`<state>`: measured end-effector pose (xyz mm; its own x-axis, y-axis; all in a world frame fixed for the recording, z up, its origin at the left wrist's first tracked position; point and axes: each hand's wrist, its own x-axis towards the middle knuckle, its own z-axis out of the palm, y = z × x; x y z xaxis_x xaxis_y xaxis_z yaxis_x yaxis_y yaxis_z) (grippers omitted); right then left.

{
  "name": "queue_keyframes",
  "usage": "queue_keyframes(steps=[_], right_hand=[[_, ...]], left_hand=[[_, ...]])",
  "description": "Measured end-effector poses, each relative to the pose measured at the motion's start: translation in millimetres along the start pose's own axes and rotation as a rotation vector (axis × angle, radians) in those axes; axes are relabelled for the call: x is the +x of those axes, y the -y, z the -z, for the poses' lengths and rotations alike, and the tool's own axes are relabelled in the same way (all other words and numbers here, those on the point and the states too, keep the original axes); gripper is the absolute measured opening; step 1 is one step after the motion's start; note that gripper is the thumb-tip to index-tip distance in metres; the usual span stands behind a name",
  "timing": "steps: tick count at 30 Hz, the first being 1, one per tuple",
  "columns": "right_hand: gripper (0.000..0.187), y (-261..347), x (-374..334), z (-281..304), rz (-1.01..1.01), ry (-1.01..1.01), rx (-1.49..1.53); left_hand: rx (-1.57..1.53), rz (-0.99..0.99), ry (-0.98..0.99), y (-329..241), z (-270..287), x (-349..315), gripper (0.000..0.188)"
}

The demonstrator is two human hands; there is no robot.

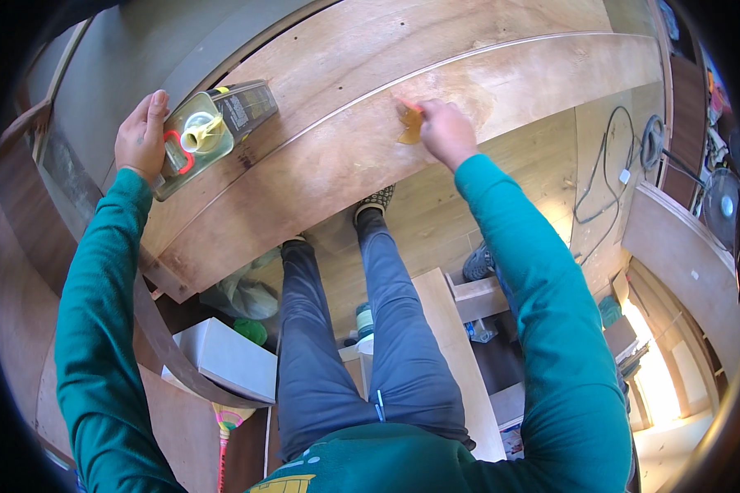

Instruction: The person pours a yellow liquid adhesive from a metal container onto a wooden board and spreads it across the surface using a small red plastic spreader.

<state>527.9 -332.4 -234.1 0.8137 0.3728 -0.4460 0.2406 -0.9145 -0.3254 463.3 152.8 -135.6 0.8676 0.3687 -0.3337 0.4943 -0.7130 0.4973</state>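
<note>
My left hand [142, 141] is wrapped round the left side of a rectangular metal can [251, 108], its thumb pointing up. The can stands on a wooden board [329, 177], with a red carry handle and a pale, glue-smeared spout on its top. Over the same board, my right hand [446, 131] is closed round a small orange-red spreader [408, 104], most of which the fingers hide. Just beside it lies a wet patch of amber glue [409, 128], with a thin shiny film spreading over the wood to the right.
Behind this board lies another wooden panel [370, 49]. My legs stand close below its near edge. A white box [226, 359] and a plastic bag [242, 294] are at lower left. A black cable [604, 177] curls at right, near a fan [721, 204].
</note>
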Motion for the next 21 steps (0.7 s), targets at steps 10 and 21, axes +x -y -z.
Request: queue_keyframes(steps=[10, 21], right_hand=[[0.027, -2, 26, -13, -0.067, -0.077, -0.019], [0.024, 129, -3, -55, 0.24, 0.094, -0.127]], left_hand=[[0.037, 0.039, 0.023, -9, 2, -1, 0.067], [0.061, 0.015, 0.004, -11, 2, -3, 0.065]])
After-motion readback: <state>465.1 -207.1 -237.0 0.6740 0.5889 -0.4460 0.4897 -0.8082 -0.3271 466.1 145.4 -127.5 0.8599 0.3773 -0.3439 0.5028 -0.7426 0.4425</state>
